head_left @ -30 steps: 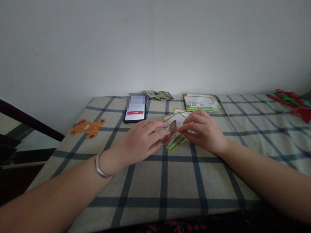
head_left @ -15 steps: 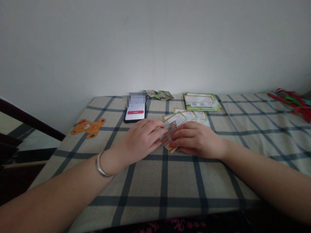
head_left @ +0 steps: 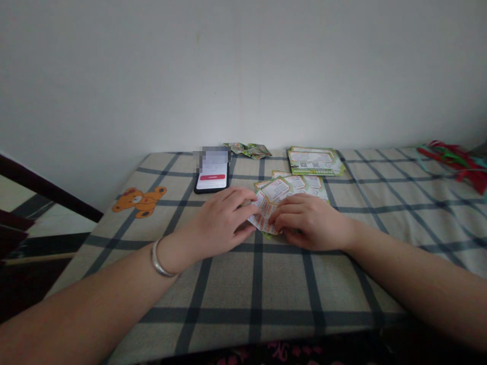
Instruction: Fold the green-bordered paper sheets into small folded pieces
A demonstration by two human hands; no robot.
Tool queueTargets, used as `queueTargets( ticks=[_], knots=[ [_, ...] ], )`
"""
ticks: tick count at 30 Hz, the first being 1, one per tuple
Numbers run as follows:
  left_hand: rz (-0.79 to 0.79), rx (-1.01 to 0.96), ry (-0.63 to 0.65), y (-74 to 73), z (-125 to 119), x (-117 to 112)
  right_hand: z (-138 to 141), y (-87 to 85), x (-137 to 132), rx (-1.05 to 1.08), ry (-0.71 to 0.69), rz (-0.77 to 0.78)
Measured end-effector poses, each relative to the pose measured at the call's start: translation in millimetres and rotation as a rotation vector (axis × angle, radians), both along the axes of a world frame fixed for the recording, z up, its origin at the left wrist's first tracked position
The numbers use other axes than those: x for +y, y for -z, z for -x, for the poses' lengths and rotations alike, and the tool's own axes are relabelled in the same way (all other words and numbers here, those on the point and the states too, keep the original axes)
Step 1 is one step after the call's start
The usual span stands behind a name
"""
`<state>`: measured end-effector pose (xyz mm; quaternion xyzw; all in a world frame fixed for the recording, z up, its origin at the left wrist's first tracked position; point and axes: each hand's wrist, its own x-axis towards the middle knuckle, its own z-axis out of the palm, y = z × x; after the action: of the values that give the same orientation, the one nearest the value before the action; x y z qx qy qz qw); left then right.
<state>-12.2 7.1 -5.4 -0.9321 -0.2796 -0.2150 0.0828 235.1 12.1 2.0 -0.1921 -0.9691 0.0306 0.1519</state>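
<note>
A small printed card (head_left: 263, 213) with orange and green markings lies tilted between my hands, over other cards. At its left edge is my left hand (head_left: 224, 218), its fingertips bent around that edge, with a silver bangle on the wrist. The curled fingers of my right hand (head_left: 308, 220) grip the card's right side and cover part of it. Just beyond my fingers, several overlapping green-and-white cards (head_left: 276, 188) are fanned out on the checked tablecloth (head_left: 228, 284). My right thumb is mostly hidden.
A phone (head_left: 212, 177) with a lit screen lies behind my left hand. Crumpled green wrappers (head_left: 256, 150) rest by the wall. A stack of larger cards (head_left: 314, 158) sits behind my right hand. A bear picture (head_left: 140, 202) is at left, and red and green items (head_left: 452, 162) are at far right.
The card between my hands has turned to a flatter angle, showing more of its printed face. My left fingers have spread slightly; both hands stay in nearly the same place.
</note>
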Motion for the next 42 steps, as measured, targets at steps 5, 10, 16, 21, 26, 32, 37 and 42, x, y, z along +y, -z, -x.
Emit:
queueTargets(
  ticks=[5, 10, 16, 21, 26, 32, 37, 42],
  knots=[
    [-0.065, 0.032, 0.071, 1.5, -0.6, 1.4, 0.1, 0.7, 1.8, 0.026, 0.001, 0.13],
    [-0.109, 0.046, 0.114, 3.0, -0.6, 3.7, 1.1, -1.0, 0.8, 0.098, 0.098, 0.204],
    [-0.11, 0.015, 0.141, 1.5, -3.0, 5.8, 6.2, 4.2, 3.4, 0.171, 0.213, 0.234],
    [-0.069, 0.035, 0.145, 2.9, -2.3, 5.7, 10.0, 12.8, 8.0, 0.276, 0.265, 0.246],
    [-0.069, 0.043, 0.155, 2.7, -1.8, 4.9, 11.3, 17.0, 10.9, 0.309, 0.301, 0.294],
    [-0.067, 0.026, 0.166, 3.0, -3.9, 4.9, 10.8, 19.8, 14.5, 0.338, 0.236, 0.231],
    [-0.023, 0.046, 0.128, 5.1, -3.1, 4.1, 10.5, 21.3, 16.6, 0.299, 0.255, 0.219],
    [-0.029, 0.072, 0.137, 1.0, -2.6, 1.4, 10.3, 22.5, 18.8, 0.303, 0.23, 0.213]
  ],
)
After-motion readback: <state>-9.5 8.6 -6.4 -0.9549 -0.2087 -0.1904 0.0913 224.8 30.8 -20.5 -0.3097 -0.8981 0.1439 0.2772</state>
